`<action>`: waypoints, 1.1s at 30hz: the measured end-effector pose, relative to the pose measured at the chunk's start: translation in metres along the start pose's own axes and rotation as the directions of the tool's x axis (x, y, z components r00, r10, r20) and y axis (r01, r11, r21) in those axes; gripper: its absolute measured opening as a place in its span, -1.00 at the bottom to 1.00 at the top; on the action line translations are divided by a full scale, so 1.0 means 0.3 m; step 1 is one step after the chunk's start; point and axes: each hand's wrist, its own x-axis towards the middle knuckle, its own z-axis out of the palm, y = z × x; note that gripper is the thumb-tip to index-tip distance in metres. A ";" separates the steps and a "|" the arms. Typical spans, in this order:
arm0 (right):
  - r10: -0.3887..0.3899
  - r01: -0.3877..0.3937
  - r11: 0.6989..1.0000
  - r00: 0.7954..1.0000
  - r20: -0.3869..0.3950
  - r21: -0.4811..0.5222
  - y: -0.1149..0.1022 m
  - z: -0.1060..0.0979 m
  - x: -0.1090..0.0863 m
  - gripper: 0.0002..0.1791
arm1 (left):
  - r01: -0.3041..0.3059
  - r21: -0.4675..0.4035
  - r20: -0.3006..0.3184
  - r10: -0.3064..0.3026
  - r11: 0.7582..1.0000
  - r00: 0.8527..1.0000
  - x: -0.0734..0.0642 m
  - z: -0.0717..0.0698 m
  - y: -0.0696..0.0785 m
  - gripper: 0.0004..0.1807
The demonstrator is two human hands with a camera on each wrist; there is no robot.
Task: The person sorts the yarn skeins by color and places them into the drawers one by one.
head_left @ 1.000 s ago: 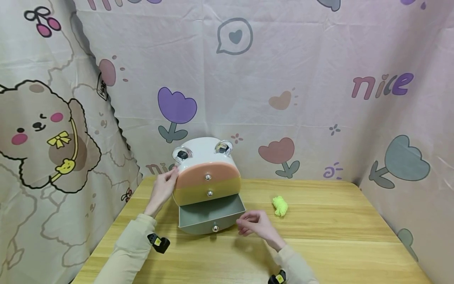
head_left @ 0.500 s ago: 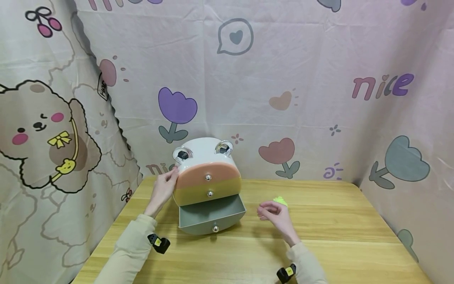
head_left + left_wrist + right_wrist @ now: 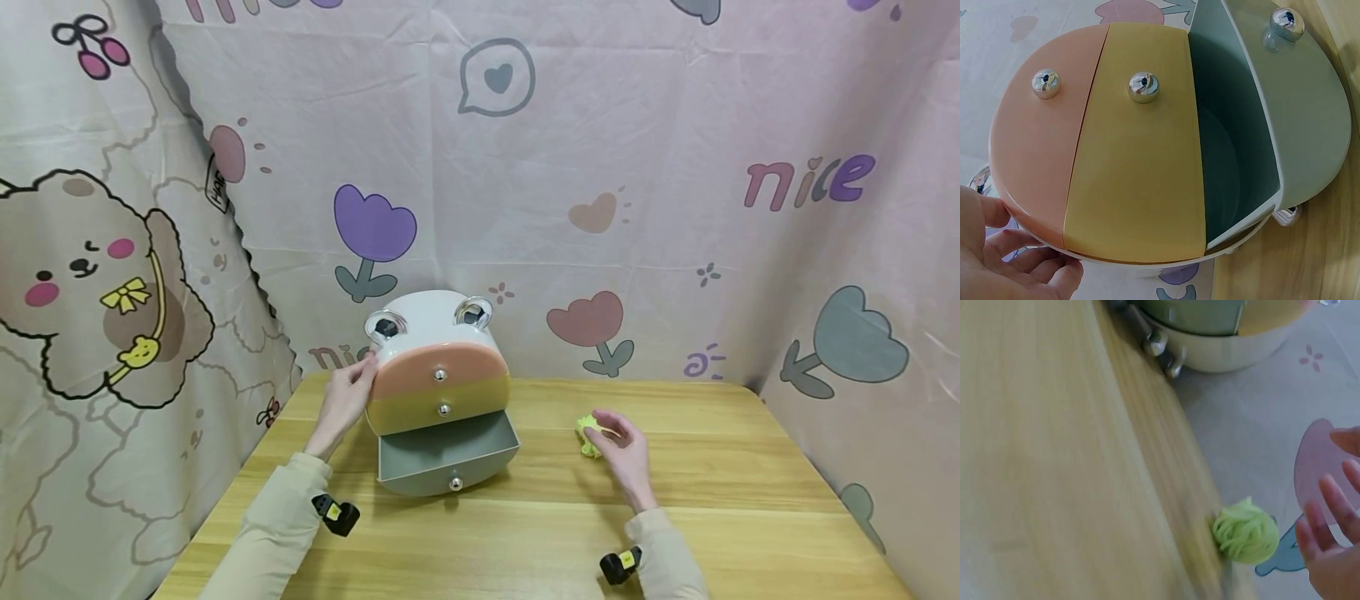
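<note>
A small drawer cabinet (image 3: pixel 405 373) with a white frog-eyed top stands at the back left of the table. Its orange and yellow drawers are closed; the grey-green bottom drawer (image 3: pixel 420 482) is pulled out, and its inside looks empty. My left hand (image 3: pixel 347 404) holds the cabinet's left side, thumb at the front rim and fingers curled along the side in the left wrist view. My right hand (image 3: pixel 630 457) is at a small lime-green toy (image 3: pixel 588 435), thumb and fingers apart around it. In the right wrist view the toy (image 3: pixel 1246 532) looks like a ball of strands beside the spread fingers (image 3: pixel 1316 528).
The wooden table (image 3: pixel 720 500) ends at a patterned cloth (image 3: pixel 660 250) hanging behind it. More cloth (image 3: pixel 90 267) hangs at the left, close to the table's edge. A round silver knob (image 3: pixel 456 483) sticks out from the bottom drawer's front.
My right hand has moved right, from beside the bottom drawer to the green toy, and its fingers have spread. The left hand, cabinet and toy have stayed in place.
</note>
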 end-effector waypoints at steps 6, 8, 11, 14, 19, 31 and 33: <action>0.006 -0.017 0.992 0.996 -0.084 -0.126 0.039 -0.024 0.017 -0.45 | -0.004 0.003 0.001 0.004 1.000 1.000 -0.001 0.000 0.001 -0.39; 0.000 -0.014 0.990 0.995 -0.102 -0.139 0.052 -0.031 0.021 -0.41 | -0.004 0.003 0.001 0.004 1.000 1.000 0.000 0.000 0.000 -0.39; 0.001 -0.019 0.989 0.993 -0.117 -0.146 0.067 -0.040 0.023 -0.35 | -0.007 0.005 -0.003 0.007 1.000 1.000 0.002 0.000 0.000 -0.39; 0.031 -0.047 0.989 0.993 -0.112 -0.144 0.076 -0.048 0.023 -0.29 | -0.011 0.005 -0.008 0.011 1.000 1.000 0.004 0.001 -0.002 -0.40; 0.135 -0.143 0.975 0.989 -0.059 -0.167 0.083 -0.064 0.024 -0.16 | -0.011 0.005 -0.008 0.011 1.000 1.000 0.004 0.001 -0.004 -0.40; 0.233 -0.215 0.946 0.971 0.050 -0.245 0.096 -0.068 0.037 -0.05 | -0.012 -0.001 -0.017 0.012 1.000 1.000 0.000 0.002 -0.003 -0.40; 0.236 -0.215 0.946 0.970 0.059 -0.243 0.099 -0.067 0.041 -0.06 | -0.019 -0.008 -0.021 0.019 1.000 1.000 0.000 0.004 -0.003 -0.41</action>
